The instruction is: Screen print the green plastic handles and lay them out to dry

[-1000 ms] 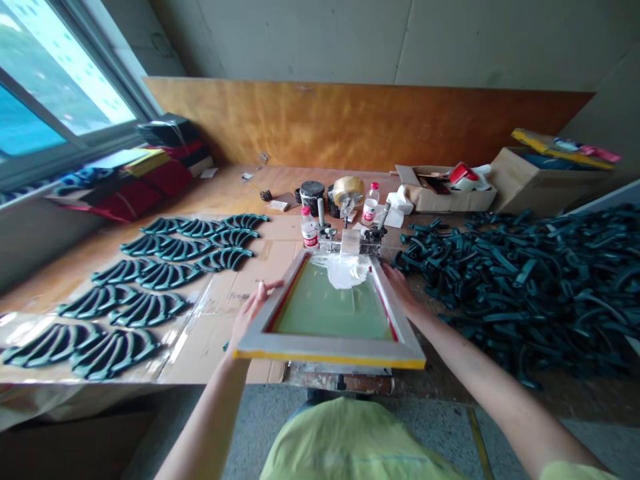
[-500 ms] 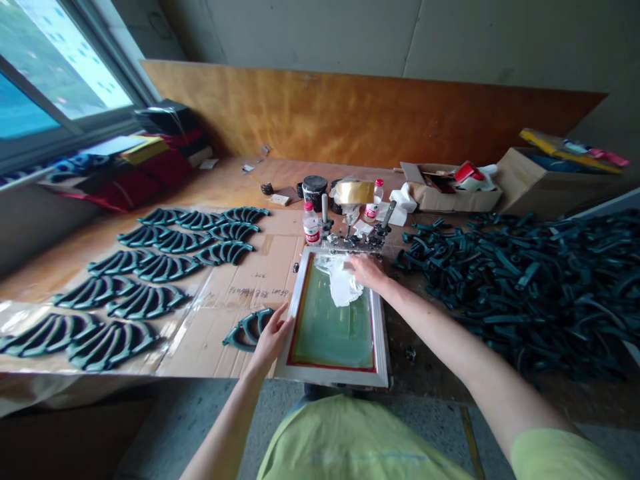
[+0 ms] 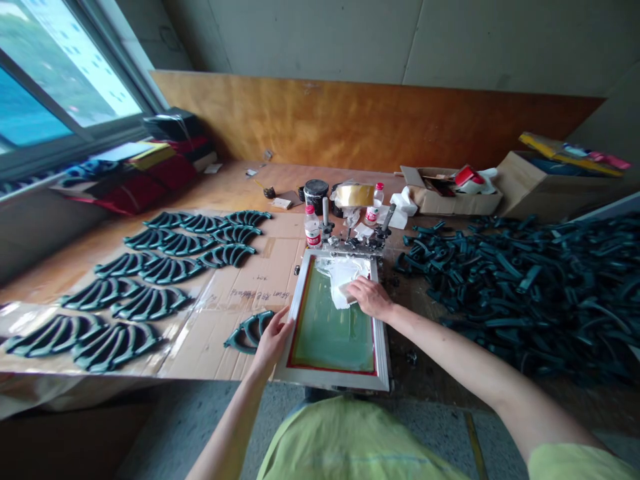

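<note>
A screen printing frame (image 3: 381,347) with green mesh lies flat before me, its far end at a metal hinge clamp (image 3: 350,247). White ink (image 3: 340,272) covers the upper part of the mesh. My right hand (image 3: 371,297) is closed on a small squeegee (image 3: 347,292), pressed at the near end of the ink. At the frame's left edge, my left hand (image 3: 273,340) grips the side; its lower fingers are partly hidden. Just left of that hand, a few dark green curved plastic parts (image 3: 245,331) lie on the cardboard (image 3: 210,347).
Rows of dark green curved parts (image 3: 150,303) cover the cardboard on the left. A large heap of similar parts (image 3: 530,287) lies right. Behind the clamp stand red-capped bottles (image 3: 313,230), a black tub (image 3: 316,195) and a tape roll (image 3: 354,195). Cardboard boxes (image 3: 457,200) stand at back right.
My right hand has drawn the squeegee toward me, from the far part of the ink to its near end. The left hand stays at the frame's edge. The view has shifted slightly.
</note>
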Demonstrator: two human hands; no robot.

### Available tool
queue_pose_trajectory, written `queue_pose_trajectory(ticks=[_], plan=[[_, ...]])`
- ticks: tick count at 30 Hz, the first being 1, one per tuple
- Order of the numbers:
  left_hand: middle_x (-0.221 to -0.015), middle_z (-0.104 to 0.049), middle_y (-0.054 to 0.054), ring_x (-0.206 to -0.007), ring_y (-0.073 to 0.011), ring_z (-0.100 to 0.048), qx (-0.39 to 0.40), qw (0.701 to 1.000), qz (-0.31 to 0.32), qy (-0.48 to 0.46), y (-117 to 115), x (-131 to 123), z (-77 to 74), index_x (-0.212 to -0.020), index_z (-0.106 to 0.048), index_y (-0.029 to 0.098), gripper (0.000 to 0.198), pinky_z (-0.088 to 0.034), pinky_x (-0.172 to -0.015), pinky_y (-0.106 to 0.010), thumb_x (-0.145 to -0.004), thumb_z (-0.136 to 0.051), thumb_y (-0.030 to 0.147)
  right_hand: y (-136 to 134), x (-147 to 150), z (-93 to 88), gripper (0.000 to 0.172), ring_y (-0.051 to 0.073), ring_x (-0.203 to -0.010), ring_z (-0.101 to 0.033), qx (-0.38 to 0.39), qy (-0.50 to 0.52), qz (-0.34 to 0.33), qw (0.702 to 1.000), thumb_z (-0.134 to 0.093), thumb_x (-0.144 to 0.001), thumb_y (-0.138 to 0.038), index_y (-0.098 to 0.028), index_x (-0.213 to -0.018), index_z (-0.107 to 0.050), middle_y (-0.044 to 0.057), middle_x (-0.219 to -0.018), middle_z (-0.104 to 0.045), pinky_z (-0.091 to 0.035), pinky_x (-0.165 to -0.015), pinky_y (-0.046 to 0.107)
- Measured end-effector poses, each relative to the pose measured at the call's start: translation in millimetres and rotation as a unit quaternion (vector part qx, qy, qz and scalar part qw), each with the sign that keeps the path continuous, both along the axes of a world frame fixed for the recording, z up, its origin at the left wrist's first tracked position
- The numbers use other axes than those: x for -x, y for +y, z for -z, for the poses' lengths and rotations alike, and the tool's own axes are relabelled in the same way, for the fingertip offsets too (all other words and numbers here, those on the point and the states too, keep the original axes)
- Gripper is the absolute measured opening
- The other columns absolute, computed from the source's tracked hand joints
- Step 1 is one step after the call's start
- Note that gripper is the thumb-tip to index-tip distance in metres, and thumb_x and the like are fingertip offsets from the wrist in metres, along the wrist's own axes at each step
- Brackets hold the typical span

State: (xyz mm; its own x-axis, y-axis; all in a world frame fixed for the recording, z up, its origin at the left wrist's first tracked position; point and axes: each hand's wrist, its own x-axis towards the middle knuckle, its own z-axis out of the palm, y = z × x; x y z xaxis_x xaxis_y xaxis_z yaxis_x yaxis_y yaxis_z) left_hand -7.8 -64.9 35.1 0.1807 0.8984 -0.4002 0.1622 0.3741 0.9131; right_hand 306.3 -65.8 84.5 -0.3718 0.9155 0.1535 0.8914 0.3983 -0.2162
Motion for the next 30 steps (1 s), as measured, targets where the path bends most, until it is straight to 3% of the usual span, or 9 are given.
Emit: queue_pose_trajectory(ticks=[3,7,10,14,19,23,26,28,30], plan=[[-0.078,-0.069,-0.002,-0.072,-0.0205,-0.067,-0.002,1.000,-0.004,0.007,-0.5,-0.9,-1.6,-0.141,-0.047,0.017,0.081,-0.052,-0.064,-0.029,-0.075,-0.067,0.059,-11.8,-5.5,3.5,0.026,0.021,-0.095,-0.058,0.007,0.033,-0.039,0.999,-0.050,-0.087,-0.005,-0.018,-0.099,-0.069,0.008,-0.095,-0.068,-0.047,-0.081,0.030],[-0.081,-0.070,-0.002,-0.074,-0.0199,-0.067,0.017,1.000,-0.006,0.003,0.0,-0.3,-16.1,-0.142,-0.046,0.020,0.082,-0.052,-0.064,-0.028,-0.074,-0.069,0.059,19.0,-10.9,-20.5,0.039,0.018,-0.095,-0.061,0.018,0.093,0.042,0.995,-0.066,-0.085,-0.018,-0.028,-0.123,-0.063,0.003,-0.107,-0.066,-0.048,-0.084,0.028],[-0.086,-0.071,-0.002,-0.078,-0.0198,-0.068,0.025,1.000,0.001,-0.017,6.0,2.5,-42.8,-0.141,-0.048,0.024,0.079,-0.053,-0.067,-0.027,-0.073,-0.072,0.056,55.7,-11.2,-42.3,0.067,0.018,-0.092,-0.061,0.022,0.089,0.130,0.987,-0.072,-0.080,-0.019,-0.033,-0.141,-0.048,0.003,-0.112,-0.061,-0.048,-0.083,0.028],[-0.092,-0.072,-0.005,-0.072,-0.0179,-0.066,0.003,0.998,0.009,-0.055,24.8,0.5,-88.8,-0.123,-0.065,0.024,0.061,-0.052,-0.061,-0.026,-0.079,-0.059,0.065,74.0,-36.4,-57.1,0.065,0.025,-0.103,-0.058,-0.077,0.070,0.216,0.971,-0.070,-0.082,-0.024,-0.029,-0.143,-0.046,0.009,-0.121,-0.055,-0.048,-0.085,0.034],[-0.098,-0.071,-0.007,-0.085,-0.0198,-0.066,-0.150,0.975,-0.035,-0.159,61.9,-29.6,-139.5,-0.101,-0.069,0.021,0.053,-0.055,-0.065,-0.028,-0.080,-0.056,0.067,39.5,-78.4,-20.5,0.032,0.023,-0.090,-0.060,-0.091,0.142,0.345,0.923,-0.050,-0.093,-0.029,-0.017,-0.122,-0.057,0.009,-0.097,-0.064,-0.048,-0.081,0.035],[-0.094,-0.070,-0.012,-0.090,-0.0207,-0.066,-0.168,0.969,-0.018,-0.178,89.9,-58.0,-168.0,-0.092,-0.066,0.016,0.057,-0.055,-0.064,-0.027,-0.083,-0.048,0.069,2.6,-58.2,31.3,0.041,0.024,-0.089,-0.061,-0.018,0.133,0.285,0.949,-0.057,-0.090,-0.041,-0.014,-0.120,-0.054,0.010,-0.096,-0.066,-0.047,-0.079,0.035],[-0.097,-0.071,-0.010,-0.088,-0.0188,-0.068,-0.193,0.962,-0.077,-0.180,86.1,-68.2,-161.8,-0.109,-0.060,0.020,0.057,-0.054,-0.063,-0.026,-0.084,-0.046,0.069,-10.6,-30.8,44.7,0.048,0.027,-0.103,-0.057,0.008,0.067,0.202,0.977,-0.069,-0.083,-0.040,-0.018,-0.123,-0.054,0.012,-0.109,-0.063,-0.044,-0.088,0.039],[-0.100,-0.072,-0.008,-0.085,-0.0181,-0.069,-0.159,0.969,-0.084,-0.167,64.8,-72.2,-138.5,-0.120,-0.054,0.023,0.057,-0.054,-0.062,-0.026,-0.083,-0.052,0.066,-14.9,-15.0,37.8,0.031,0.026,-0.104,-0.055,0.033,0.034,0.182,0.982,-0.069,-0.084,-0.035,-0.020,-0.110,-0.061,0.010,-0.106,-0.062,-0.043,-0.089,0.039],[-0.099,-0.073,-0.012,-0.079,-0.0208,-0.071,-0.018,0.991,-0.004,-0.129,32.5,-77.1,-105.5,-0.119,-0.057,0.019,0.061,-0.053,-0.057,-0.027,-0.081,-0.056,0.067,-21.4,3.9,24.4,0.017,0.025,-0.100,-0.053,0.028,0.030,0.177,0.983,-0.066,-0.087,-0.033,-0.021,-0.098,-0.065,0.009,-0.101,-0.060,-0.043,-0.088,0.037]])
